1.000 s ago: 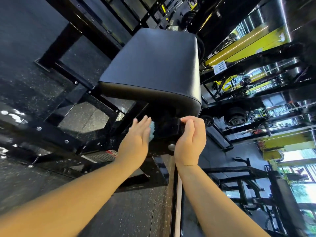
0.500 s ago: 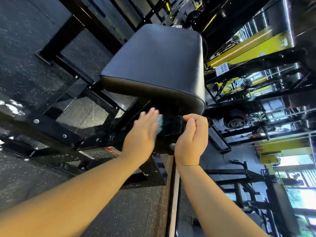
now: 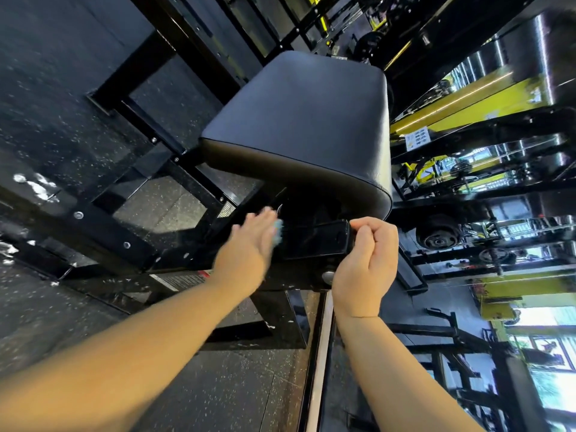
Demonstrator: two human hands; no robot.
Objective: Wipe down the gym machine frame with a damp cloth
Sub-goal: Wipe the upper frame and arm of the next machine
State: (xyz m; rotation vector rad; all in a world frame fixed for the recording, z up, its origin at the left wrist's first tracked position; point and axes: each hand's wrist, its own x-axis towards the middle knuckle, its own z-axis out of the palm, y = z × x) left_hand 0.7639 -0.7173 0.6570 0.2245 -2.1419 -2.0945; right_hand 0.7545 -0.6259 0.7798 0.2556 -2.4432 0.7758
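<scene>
A black square frame tube (image 3: 314,240) juts out under the black padded seat (image 3: 311,120) of the gym machine. My left hand (image 3: 249,247) presses a light blue cloth (image 3: 277,230) flat against the tube's left side; only a sliver of the cloth shows past my fingers. My right hand (image 3: 367,260) is curled around the tube's right end, fingers closed on its edge. A round silver knob (image 3: 328,276) sits just below the tube between my hands.
Black frame bars (image 3: 103,226) with bolts cross the speckled rubber floor (image 3: 62,98) on the left. A red-and-white warning label (image 3: 184,277) is stuck on the base. Weight plates (image 3: 438,236) and yellow machines (image 3: 486,101) stand to the right, with a chrome rail (image 3: 318,363) below.
My left hand with the cloth has slid up the left side of the tube. The right hand has kept its grip on the tube end. The camera shifted slightly.
</scene>
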